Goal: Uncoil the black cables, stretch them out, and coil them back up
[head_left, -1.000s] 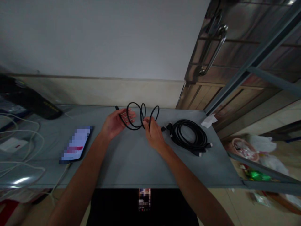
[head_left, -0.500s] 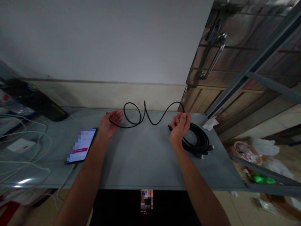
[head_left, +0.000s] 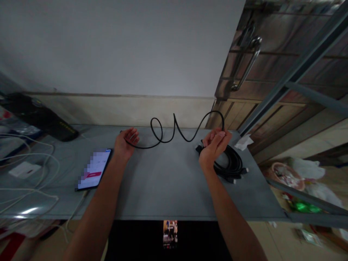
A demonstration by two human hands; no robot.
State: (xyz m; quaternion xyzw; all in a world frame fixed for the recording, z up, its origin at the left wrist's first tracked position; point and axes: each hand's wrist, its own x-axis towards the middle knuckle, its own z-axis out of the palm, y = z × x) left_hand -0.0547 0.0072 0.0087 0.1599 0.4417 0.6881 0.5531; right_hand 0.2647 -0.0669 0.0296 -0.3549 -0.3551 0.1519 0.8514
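A thin black cable (head_left: 174, 131) stretches in wavy loops above the grey table (head_left: 163, 185) between my two hands. My left hand (head_left: 125, 142) curls palm-up round one end of it, near the table's back edge. My right hand (head_left: 214, 145) is closed round the other end, palm up, raised over a coiled bundle of thicker black cable (head_left: 231, 164) that lies on the table.
A lit phone (head_left: 94, 169) lies on the table left of my left arm. White cables (head_left: 29, 174) and a black device (head_left: 40, 116) sit at the far left. A white paper scrap (head_left: 243, 142) lies by the table's right corner. A wooden door with a metal handle (head_left: 244, 65) stands at the right.
My hands have moved apart, drawing the looped cable out from tight coils into a long wavy line. My right hand moved right, over the coiled bundle, and rose slightly.
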